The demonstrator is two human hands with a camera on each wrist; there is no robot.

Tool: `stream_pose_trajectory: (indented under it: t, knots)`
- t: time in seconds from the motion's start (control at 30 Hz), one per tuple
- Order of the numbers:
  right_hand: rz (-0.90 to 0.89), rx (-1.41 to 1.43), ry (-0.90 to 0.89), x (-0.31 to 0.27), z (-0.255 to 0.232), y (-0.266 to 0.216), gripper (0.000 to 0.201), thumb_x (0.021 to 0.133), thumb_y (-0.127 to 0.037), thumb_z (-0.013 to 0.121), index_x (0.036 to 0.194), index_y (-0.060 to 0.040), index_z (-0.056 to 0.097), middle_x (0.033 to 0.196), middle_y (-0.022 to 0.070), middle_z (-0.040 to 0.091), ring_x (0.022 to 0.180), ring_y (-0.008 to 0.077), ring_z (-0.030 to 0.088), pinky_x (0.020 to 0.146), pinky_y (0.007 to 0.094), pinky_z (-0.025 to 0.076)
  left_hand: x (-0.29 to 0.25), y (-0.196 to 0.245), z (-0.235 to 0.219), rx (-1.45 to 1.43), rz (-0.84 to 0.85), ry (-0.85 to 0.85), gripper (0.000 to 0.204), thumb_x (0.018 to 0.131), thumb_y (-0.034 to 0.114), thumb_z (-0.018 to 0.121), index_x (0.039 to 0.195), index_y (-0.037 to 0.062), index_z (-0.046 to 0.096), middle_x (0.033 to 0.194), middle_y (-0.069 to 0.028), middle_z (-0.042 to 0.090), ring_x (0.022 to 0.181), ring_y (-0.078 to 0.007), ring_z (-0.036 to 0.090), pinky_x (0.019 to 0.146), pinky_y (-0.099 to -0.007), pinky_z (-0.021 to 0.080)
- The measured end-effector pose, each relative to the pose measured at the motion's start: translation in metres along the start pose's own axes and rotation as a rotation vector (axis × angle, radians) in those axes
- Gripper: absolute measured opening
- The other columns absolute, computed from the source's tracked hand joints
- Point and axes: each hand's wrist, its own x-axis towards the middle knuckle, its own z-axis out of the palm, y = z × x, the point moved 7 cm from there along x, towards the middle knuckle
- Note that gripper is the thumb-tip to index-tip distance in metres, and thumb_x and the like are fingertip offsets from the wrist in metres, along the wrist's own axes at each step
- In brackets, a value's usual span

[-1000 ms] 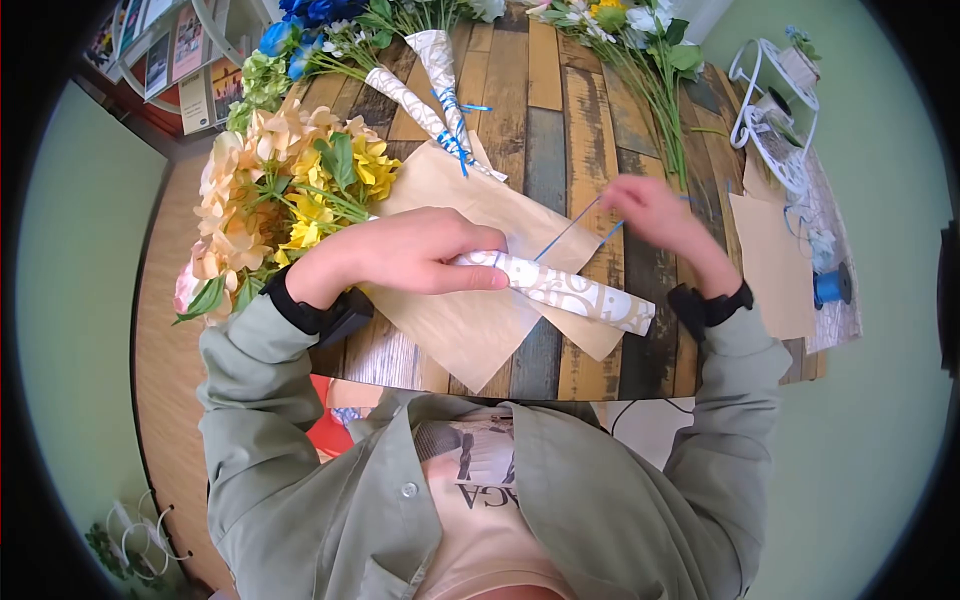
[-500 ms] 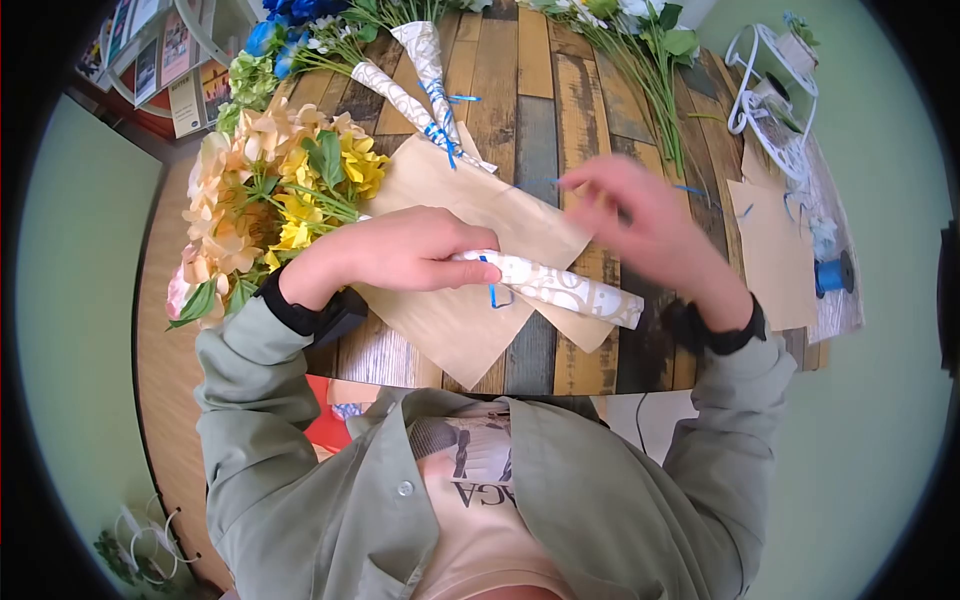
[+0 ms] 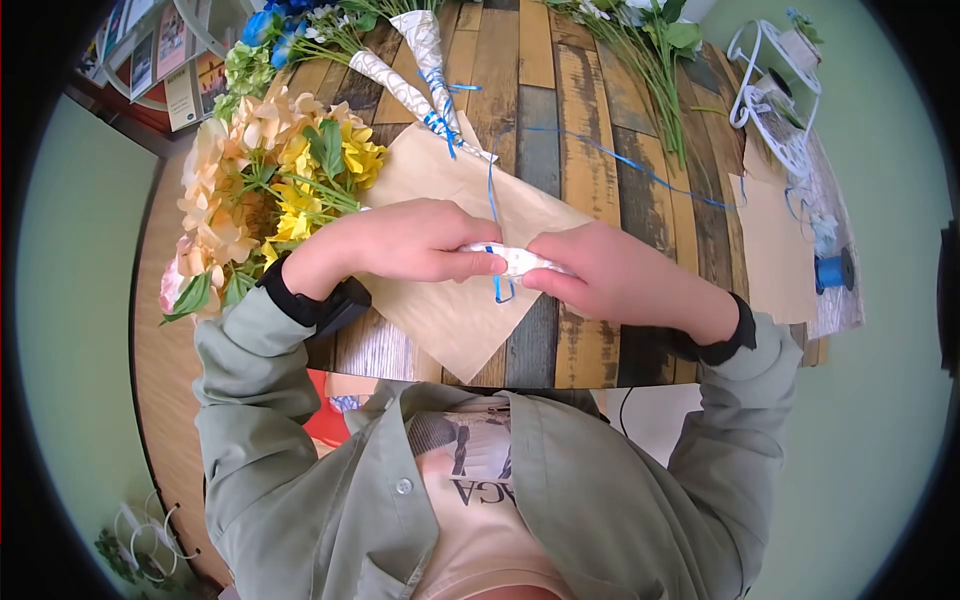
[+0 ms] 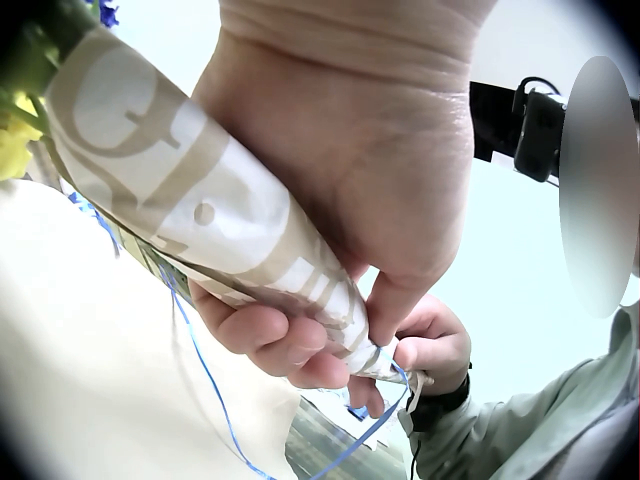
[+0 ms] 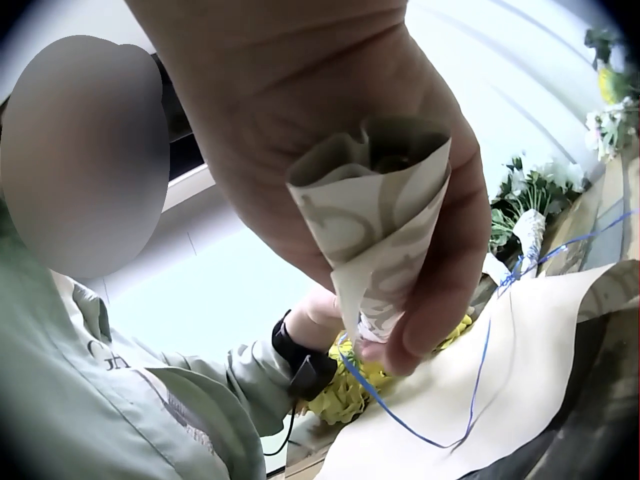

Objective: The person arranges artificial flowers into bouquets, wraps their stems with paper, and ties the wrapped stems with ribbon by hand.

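Note:
A white and tan patterned paper wrap (image 3: 519,262) lies across both hands over brown paper (image 3: 440,330). The left hand (image 3: 425,241) grips its left part, fingers curled under it and thumb at a blue ribbon (image 3: 501,289). On the other side the right hand (image 3: 620,275) grips the wrap's right part, covering most of it. In the left wrist view the patterned wrap (image 4: 210,200) widens toward green stems and narrows at the left thumb. The right wrist view shows the wrap's open rolled end (image 5: 375,200) within the right hand's curled fingers.
Peach and yellow flowers (image 3: 250,190) lie left. Two wrapped cones (image 3: 405,90) rest behind, loose stems (image 3: 655,100) at the back right. A blue ribbon strand (image 3: 640,168) crosses the wooden table. Right are a ribbon spool (image 3: 834,273) and a white wire stand (image 3: 770,100).
The right hand has come down from above the table and taken hold of the wrap's right part. The ribbon strand it was handling now lies across the table. The left hand keeps its grip.

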Motion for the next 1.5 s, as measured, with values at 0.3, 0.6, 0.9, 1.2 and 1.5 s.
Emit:
stream_pose_trajectory:
  t: [0.3,0.6,0.9,1.2,1.5]
  knots:
    - [0.073,0.421,-0.088,0.007,0.019,0.027,0.025,0.09,-0.023,0.054,0.088,0.0011,0.06,0.069,0.0071,0.06,0.063,0.0136,0.057,0.059,0.0284,0.044,-0.009,0.013,-0.019,0.037,0.328,0.549,0.016,0.082,0.016,0.065,0.083,0.002,0.057,0.069,-0.0081,0.058,0.063,-0.022,0.057,0.059,-0.029,0.046]
    - [0.099,0.376,-0.09,0.006,0.027,0.036,0.022,0.092,-0.021,0.054,0.089,-0.0001,0.059,0.069,0.0025,0.058,0.062,0.0089,0.055,0.061,0.0253,0.045,-0.007,-0.019,-0.066,0.346,-0.291,0.775,0.022,0.081,0.014,0.065,0.097,0.0025,0.055,0.078,-0.0127,0.061,0.067,-0.0291,0.06,0.059,-0.036,0.047]
    - [0.092,0.691,-0.15,0.011,0.039,0.055,0.026,0.09,-0.026,0.056,0.088,-0.001,0.061,0.075,0.0007,0.06,0.07,0.0074,0.051,0.064,0.0244,0.041,0.001,0.037,0.014,0.626,0.12,0.443,0.025,0.08,0.021,0.063,0.096,0.0033,0.054,0.084,-0.0122,0.057,0.081,-0.0306,0.059,0.071,-0.0386,0.048]
    - [0.252,0.894,-0.314,0.01,0.047,0.054,0.023,0.091,-0.023,0.057,0.097,-0.0005,0.057,0.084,0.0042,0.061,0.078,0.0113,0.058,0.071,0.026,0.046,-0.002,0.053,0.009,0.551,0.334,0.67,0.024,0.073,0.014,0.068,0.09,0.0048,0.054,0.09,-0.0092,0.054,0.087,-0.0279,0.055,0.073,-0.0363,0.047]
    - [0.268,1.151,-0.264,0.011,0.054,0.065,0.023,0.086,-0.02,0.055,0.096,0.0002,0.061,0.088,0.0068,0.065,0.079,0.0111,0.06,0.067,0.0237,0.046,-0.008,0.051,0.02,0.581,0.384,0.672,0.032,0.067,0.015,0.073,0.093,0.0052,0.056,0.091,-0.0076,0.052,0.084,-0.0257,0.053,0.069,-0.0332,0.044]
